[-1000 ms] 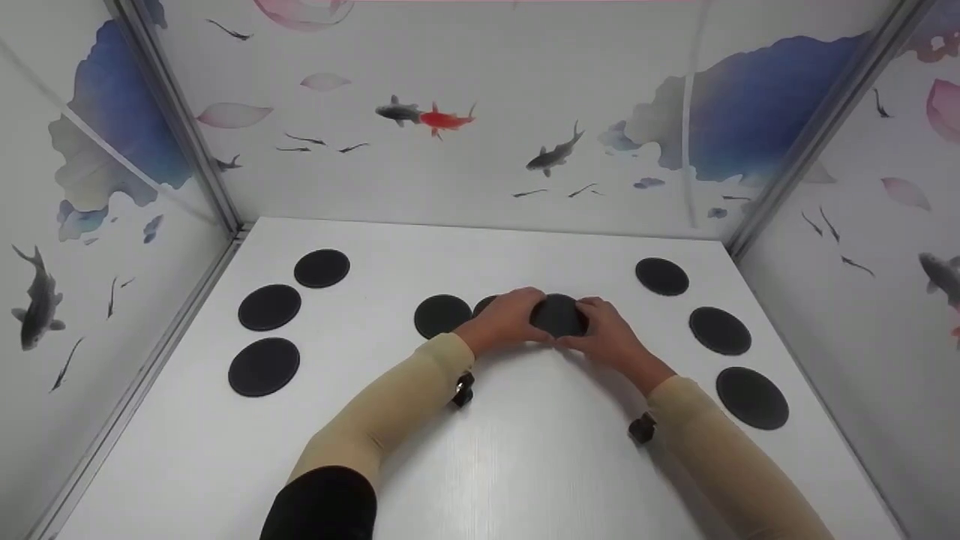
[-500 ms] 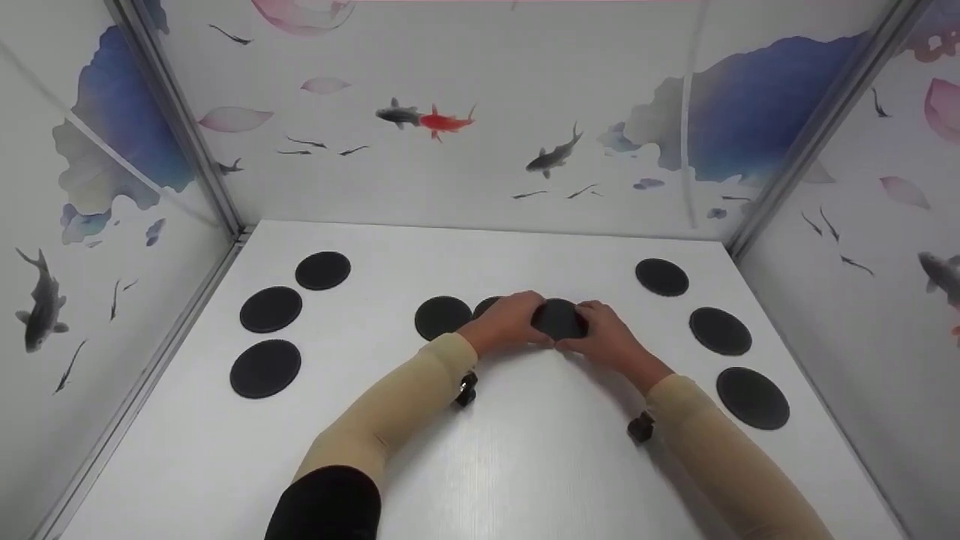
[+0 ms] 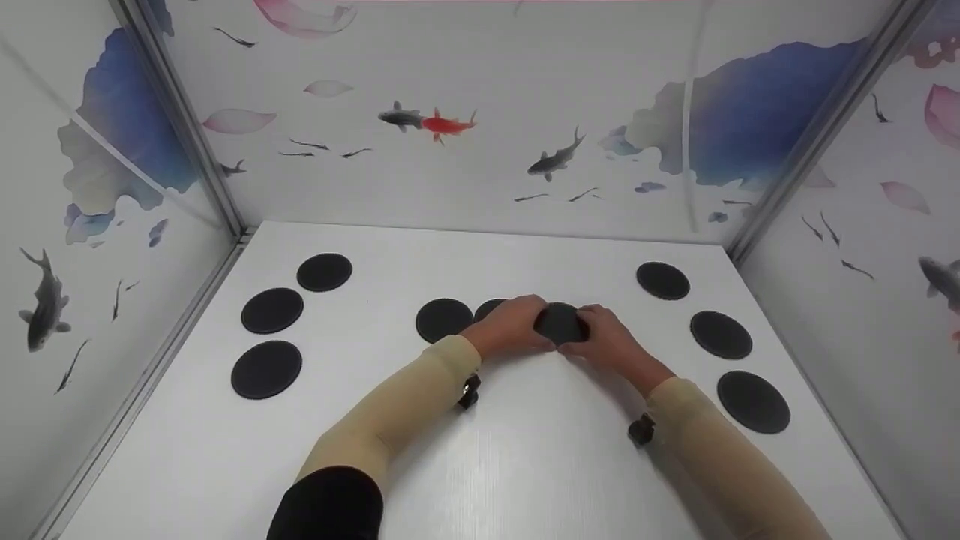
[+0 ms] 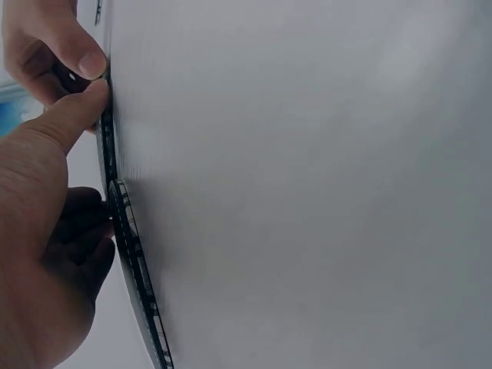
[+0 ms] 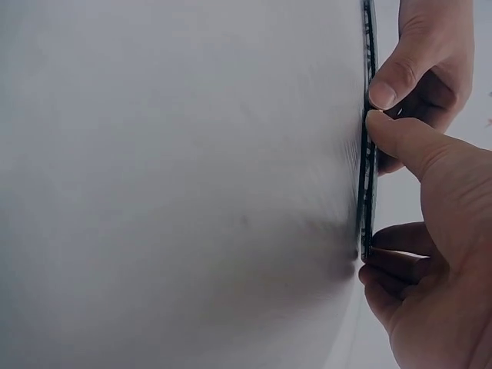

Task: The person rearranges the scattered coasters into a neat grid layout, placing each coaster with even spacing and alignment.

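A flat, round black coaster point(image 3: 561, 322) lies right of the white table's middle, with both hands around it. My left hand point(image 3: 512, 328) holds its left rim between thumb and fingers. On the opposite rim, the right hand point(image 3: 609, 341) grips in the same way. Both thumb tips meet at the near edge. In the right wrist view the coaster's edge point(image 5: 367, 184) shows as a thin, dark band close to the tabletop. Left of it, a second coaster point(image 3: 489, 307) is mostly hidden by my left hand, and a third coaster point(image 3: 444, 320) sits beside that one.
Black coasters also lie at both sides: three on the left, including a near one point(image 3: 266, 369), and three on the right, including a near one point(image 3: 753, 402). White walls point(image 3: 480, 202) printed with fish and lotus enclose the table point(image 3: 510, 465) at back and sides.
The head view has shifted very slightly. Both hands keep their hold on the coaster, and the other coasters stay where they were.
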The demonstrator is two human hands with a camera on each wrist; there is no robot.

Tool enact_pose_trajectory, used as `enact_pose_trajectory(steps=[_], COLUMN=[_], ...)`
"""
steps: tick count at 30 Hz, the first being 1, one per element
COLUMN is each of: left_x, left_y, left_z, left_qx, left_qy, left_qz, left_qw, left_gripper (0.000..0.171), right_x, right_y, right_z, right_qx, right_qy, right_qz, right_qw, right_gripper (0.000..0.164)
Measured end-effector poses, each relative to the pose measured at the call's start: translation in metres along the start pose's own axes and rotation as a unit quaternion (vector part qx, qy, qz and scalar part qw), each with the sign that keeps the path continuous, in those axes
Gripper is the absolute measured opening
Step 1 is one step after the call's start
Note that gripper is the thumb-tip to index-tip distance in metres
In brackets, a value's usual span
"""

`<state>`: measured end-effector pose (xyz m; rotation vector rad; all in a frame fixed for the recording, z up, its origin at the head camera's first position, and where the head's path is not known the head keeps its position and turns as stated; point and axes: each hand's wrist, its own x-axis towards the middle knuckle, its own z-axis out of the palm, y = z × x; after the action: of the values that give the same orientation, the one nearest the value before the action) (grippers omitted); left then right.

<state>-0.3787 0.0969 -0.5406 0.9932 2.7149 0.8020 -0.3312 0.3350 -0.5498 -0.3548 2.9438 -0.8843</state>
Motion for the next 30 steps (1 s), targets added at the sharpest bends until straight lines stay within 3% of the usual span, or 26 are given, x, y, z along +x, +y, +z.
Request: enact_pose_trajectory(steps=[11,30], left_x=[0.0013,-0.0004], left_y=[0.0032,0.0029], left_z=[-0.0016,-0.0006], left_qx=[0.051,0.04], left_qy=[-0.003,-0.005], left_qz=[0.007,-0.001], left_qw=[0.9987,0.9992], left_gripper=[0.053,0.053], right_x=[0.0009,0.0003], right_y=[-0.0025,-0.001], right_z=[-0.0016,-0.0002], right_qx=[-0.003,0.0], right_qy=[-0.01,-0.023], right_qz=[0.008,0.019], right_qw=[1.0,1.0], right_gripper=[0.071,0.079])
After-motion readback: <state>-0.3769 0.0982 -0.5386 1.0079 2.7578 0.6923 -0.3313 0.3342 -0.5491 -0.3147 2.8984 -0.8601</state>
